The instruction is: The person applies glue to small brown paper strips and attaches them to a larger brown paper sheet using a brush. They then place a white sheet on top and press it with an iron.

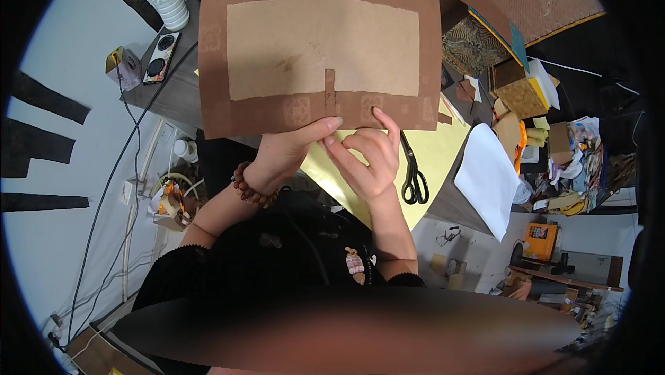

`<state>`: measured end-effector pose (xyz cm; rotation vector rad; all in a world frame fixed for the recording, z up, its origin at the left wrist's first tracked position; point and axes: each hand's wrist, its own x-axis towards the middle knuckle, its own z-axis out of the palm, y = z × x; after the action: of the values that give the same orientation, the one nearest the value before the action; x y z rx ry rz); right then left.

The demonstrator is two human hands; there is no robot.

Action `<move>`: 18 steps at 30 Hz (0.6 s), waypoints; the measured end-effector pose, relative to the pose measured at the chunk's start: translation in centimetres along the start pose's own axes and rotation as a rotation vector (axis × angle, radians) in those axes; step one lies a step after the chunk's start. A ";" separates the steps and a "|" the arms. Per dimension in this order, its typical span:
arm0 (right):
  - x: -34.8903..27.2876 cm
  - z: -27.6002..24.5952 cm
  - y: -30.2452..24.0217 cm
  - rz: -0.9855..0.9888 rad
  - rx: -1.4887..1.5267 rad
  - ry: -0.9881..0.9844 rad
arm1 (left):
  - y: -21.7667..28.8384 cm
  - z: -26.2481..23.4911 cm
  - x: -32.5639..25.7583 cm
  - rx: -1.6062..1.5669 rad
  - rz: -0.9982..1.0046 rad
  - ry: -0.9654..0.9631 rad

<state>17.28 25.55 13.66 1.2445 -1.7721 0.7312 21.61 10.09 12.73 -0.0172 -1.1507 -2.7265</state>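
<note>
A brown-covered board (263, 113) with a large tan paper panel (322, 42) in its middle is raised before me. From the panel down to the lower edge runs a narrow brown strip (330, 91). My left hand (291, 150) is closed on that edge, thumb in front and the other fingers hidden behind. Beside it my right hand (370, 160) has its fingers bent and drawn together, tips meeting near the left thumb; one fingertip overlaps the board's front. Whatever lies between the right fingertips is hidden. Black-handled scissors (413, 181) lie just right of my right hand.
Yellow sheet (436, 167) and white sheet (487, 177) lie on the grey table (454, 198). Left stand a phone (161, 58) and a stack of white lids or cups (170, 4). A cable (111, 188) hangs at left. Boxes and scraps (575, 160) are piled at right.
</note>
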 end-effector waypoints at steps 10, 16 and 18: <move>7.7 -1.2 3.8 0.515 0.406 -0.298 | -0.9 -0.4 -0.2 0.101 0.023 -0.017; 8.8 -0.5 4.1 0.503 0.362 -0.463 | -1.2 -0.5 -0.4 0.173 0.039 -0.004; 8.7 -0.4 4.1 0.500 0.361 -0.469 | -1.4 -0.6 -0.5 0.174 0.031 0.013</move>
<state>12.18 23.32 21.45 1.2869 -2.4680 1.1508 21.92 10.69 11.33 0.0061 -1.3671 -2.5863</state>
